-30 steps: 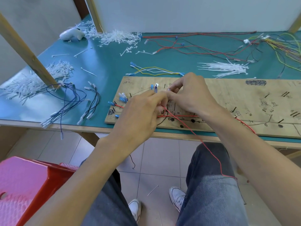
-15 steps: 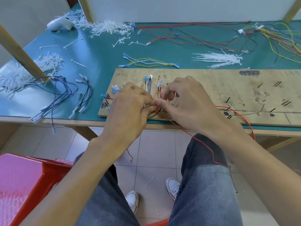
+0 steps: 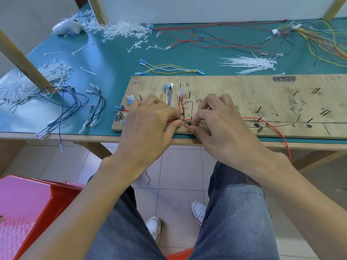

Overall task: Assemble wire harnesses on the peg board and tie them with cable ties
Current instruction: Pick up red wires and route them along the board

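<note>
stool (image 3: 28, 212): pink-and-red plastic, low at the far left, on the floor.
post (image 3: 24, 61): bare wood, slants up from the worktop's left end.
offcuts (image 3: 28, 85): white clippings, heaped round the foot of the post.
blue leads (image 3: 62, 109): loose loop near the front edge, ends hanging over it; black leads (image 3: 97, 107) just beside.
worktop (image 3: 112, 59): teal surface on a wooden frame, spans the whole width, backed by a white wall (image 3: 206, 8).
far pile (image 3: 124, 30): more white clippings against the wall.
floor (image 3: 178, 175): pale tiles under the worktop, two white shoes (image 3: 155, 228) planted there.
left hand (image 3: 148, 126): fingers curled, thumb and forefinger pinching the harness wires (image 3: 180, 102) where these bend on the board.
peg board (image 3: 244, 94): plywood with pen marks and dark pegs, flat along the worktop's front edge.
right hand (image 3: 223, 124): fingers curled, fingertips pinching the red wire (image 3: 277, 128), close beside the left hand.
red wire: arcs right across the board, then drops over the edge towards the lap.
cable ties (image 3: 249, 63): white bundle behind the board.
spare wires (image 3: 225, 38): red and black tangle by the wall; yellow wires (image 3: 328, 40) at the far right.
</note>
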`<state>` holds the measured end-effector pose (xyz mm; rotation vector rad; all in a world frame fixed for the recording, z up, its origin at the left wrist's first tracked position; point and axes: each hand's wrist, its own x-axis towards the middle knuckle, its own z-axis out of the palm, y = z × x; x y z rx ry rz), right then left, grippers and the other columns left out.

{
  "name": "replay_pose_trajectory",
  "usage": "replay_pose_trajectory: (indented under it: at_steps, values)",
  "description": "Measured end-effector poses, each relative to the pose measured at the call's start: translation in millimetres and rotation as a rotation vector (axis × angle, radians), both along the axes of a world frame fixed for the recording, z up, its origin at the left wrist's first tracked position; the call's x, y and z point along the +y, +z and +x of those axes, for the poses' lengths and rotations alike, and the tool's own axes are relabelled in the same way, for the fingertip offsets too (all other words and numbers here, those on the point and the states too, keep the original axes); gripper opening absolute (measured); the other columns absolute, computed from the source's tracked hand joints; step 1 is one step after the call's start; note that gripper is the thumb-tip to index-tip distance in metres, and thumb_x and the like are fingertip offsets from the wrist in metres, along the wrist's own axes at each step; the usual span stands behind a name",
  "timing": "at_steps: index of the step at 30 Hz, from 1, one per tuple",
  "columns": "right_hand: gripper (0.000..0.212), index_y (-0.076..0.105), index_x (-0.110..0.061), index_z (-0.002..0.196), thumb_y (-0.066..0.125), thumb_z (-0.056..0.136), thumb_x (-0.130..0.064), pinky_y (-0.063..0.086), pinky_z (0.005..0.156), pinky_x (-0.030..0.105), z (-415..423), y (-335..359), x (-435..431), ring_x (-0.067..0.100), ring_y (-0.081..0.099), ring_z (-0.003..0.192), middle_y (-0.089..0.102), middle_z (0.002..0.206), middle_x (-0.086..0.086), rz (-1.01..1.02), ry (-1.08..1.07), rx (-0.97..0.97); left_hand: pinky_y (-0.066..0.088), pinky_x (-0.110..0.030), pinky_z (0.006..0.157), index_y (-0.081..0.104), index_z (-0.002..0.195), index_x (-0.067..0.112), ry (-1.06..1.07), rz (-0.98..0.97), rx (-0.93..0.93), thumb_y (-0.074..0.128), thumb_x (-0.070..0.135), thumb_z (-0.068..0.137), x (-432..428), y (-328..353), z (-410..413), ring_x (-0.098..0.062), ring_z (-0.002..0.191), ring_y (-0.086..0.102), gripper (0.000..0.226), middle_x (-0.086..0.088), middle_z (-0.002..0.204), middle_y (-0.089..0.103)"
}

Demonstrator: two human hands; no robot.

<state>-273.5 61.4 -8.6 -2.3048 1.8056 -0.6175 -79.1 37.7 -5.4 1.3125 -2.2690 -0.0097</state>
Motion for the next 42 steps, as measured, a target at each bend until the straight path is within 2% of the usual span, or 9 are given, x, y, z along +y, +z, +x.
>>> replay_pose_trajectory:
  at_steps: [5,10,12,15,20,24,30,35,42]
  values:
    - [0.021,0.07,-0.021,0.097,0.064,0.099,-0.041,0.033,0.087,0.047,2,-3,7,0.031,0.041,0.115,0.05,0.118,-0.001,-0.107,-0.039,0.176,0.042,-0.046,0.09,0.077,0.101,0.024,-0.007,0.008,-0.042,0.062,0.044,0.095,2,-4,1,-0.019,0.107,0.06,0.026,0.013,0.099,0.075]
    - [0.011,0.069,-0.019,0.095,0.075,0.092,-0.029,0.035,0.082,0.047,3,-2,12,0.032,0.043,0.111,0.051,0.115,0.002,-0.125,-0.03,0.263,0.044,-0.047,0.09,0.078,0.103,0.02,-0.026,0.007,-0.086,0.071,0.039,0.094,2,-3,4,-0.02,0.109,0.059,0.021,0.012,0.105,0.075]
    - [0.006,0.069,-0.022,0.098,0.07,0.096,-0.027,0.035,0.085,0.045,2,-1,12,0.03,0.041,0.111,0.05,0.116,0.0,-0.113,-0.031,0.246,0.046,-0.05,0.091,0.079,0.104,0.019,-0.036,0.019,-0.089,0.074,0.033,0.094,2,-3,5,-0.022,0.11,0.06,0.018,0.01,0.107,0.076]
    - [0.016,0.064,-0.021,0.103,0.056,0.105,-0.034,0.036,0.087,0.044,0,0,12,0.028,0.042,0.11,0.053,0.113,0.001,-0.085,-0.021,0.231,0.046,-0.051,0.089,0.079,0.105,0.018,-0.037,0.029,-0.088,0.075,0.027,0.094,3,-3,5,-0.024,0.111,0.06,0.015,0.009,0.109,0.075]
    - [0.025,0.052,-0.022,0.105,0.04,0.108,-0.044,0.046,0.068,0.042,-12,10,18,0.03,0.056,0.083,0.056,0.085,0.001,0.019,-0.032,0.133,0.043,-0.044,0.085,0.078,0.103,0.018,-0.054,-0.018,-0.113,0.072,0.024,0.095,4,-2,4,-0.023,0.11,0.06,0.011,0.01,0.109,0.075]
    - [0.024,0.059,-0.028,0.099,0.049,0.105,-0.05,0.039,0.062,0.039,-25,16,16,0.031,0.056,0.076,0.056,0.07,-0.003,0.029,-0.073,0.106,0.041,-0.046,0.087,0.078,0.101,0.019,-0.073,-0.087,-0.145,0.066,0.023,0.099,5,-4,5,-0.024,0.11,0.06,0.013,0.01,0.105,0.076]
    - [0.03,0.065,-0.028,0.091,0.06,0.097,-0.057,0.05,0.061,0.04,-40,21,14,0.026,0.057,0.066,0.056,0.062,-0.007,0.02,-0.115,0.024,0.041,-0.045,0.09,0.079,0.105,0.023,-0.085,-0.097,-0.173,0.055,0.028,0.099,5,-2,4,-0.021,0.111,0.06,0.026,0.014,0.099,0.077]
    - [0.032,0.064,-0.03,0.088,0.062,0.092,-0.062,0.047,0.062,0.037,-48,23,11,0.028,0.059,0.074,0.061,0.069,-0.007,-0.013,-0.179,0.016,0.044,-0.047,0.089,0.078,0.111,0.022,-0.091,-0.157,-0.209,0.065,0.022,0.098,6,-4,4,-0.025,0.109,0.063,0.019,0.01,0.097,0.076]
    - [0.025,0.067,-0.029,0.083,0.073,0.092,-0.051,0.055,0.069,0.045,-62,28,11,0.025,0.062,0.071,0.061,0.064,-0.009,0.0,-0.204,-0.075,0.042,-0.05,0.093,0.078,0.116,0.021,-0.071,-0.181,-0.252,0.073,0.018,0.093,6,-9,3,-0.028,0.117,0.059,0.024,0.005,0.106,0.071]
